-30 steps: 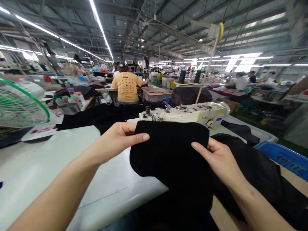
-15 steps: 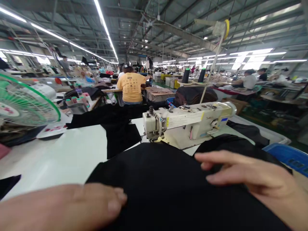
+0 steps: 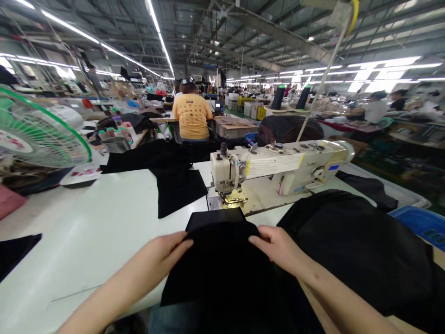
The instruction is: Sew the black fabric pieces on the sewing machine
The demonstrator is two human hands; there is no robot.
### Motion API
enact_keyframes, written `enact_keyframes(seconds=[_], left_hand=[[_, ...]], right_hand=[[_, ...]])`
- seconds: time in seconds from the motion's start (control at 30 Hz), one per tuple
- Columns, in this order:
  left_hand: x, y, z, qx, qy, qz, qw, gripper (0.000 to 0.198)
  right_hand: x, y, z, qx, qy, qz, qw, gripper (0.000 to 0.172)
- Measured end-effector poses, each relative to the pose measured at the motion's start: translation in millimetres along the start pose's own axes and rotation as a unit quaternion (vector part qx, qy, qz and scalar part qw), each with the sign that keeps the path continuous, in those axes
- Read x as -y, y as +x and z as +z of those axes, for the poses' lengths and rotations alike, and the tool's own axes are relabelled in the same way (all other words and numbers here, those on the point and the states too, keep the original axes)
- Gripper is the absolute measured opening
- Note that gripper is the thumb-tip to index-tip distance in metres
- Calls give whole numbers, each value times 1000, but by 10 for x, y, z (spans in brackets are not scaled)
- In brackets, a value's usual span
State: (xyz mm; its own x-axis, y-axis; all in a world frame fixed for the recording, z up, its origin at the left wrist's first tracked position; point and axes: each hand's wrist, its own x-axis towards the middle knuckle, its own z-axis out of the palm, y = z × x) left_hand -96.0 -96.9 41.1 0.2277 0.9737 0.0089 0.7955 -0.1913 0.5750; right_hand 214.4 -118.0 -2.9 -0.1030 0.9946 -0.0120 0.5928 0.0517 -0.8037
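Between my hands a piece of black fabric spans the table's front edge, its lower part hanging toward my lap. My left hand pinches its left edge between thumb and fingers. On the opposite edge, my right hand grips the cloth the same way. The fabric's far edge lies just short of the sewing machine, apart from its presser foot. Under the cloth, my fingertips are partly hidden.
More black fabric is heaped at right, beside a blue basket. Another black piece lies left of the machine. A green-rimmed fan stands at far left. A person in a yellow shirt sits ahead, back turned.
Both hands have drawn in toward each other and now grip the fabric's edges. The cloth has come back from the machine, uncovering the needle area. The camera view has shifted slightly.
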Motion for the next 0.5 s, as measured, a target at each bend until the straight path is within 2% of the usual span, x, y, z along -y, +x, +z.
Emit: enact_keyframes(seconds=[0.1, 0.2, 0.27, 0.4, 0.5], left_hand=[[47, 489, 145, 4, 122, -3, 992, 21], [145, 744, 344, -34, 125, 2, 992, 8], [222, 836, 426, -37, 76, 0, 996, 6], [301, 900, 469, -30, -8, -5, 1000, 21], [258, 798, 448, -74, -76, -4, 994, 10]], right_hand=[[-102, 411, 195, -87, -37, -42, 995, 24], [-162, 676, 353, -129, -33, -44, 990, 11], [-200, 770, 427, -151, -25, -34, 988, 8], [-238, 787, 453, -168, 25, -30, 985, 6], [-206, 674, 363, -172, 84, -50, 980, 17]])
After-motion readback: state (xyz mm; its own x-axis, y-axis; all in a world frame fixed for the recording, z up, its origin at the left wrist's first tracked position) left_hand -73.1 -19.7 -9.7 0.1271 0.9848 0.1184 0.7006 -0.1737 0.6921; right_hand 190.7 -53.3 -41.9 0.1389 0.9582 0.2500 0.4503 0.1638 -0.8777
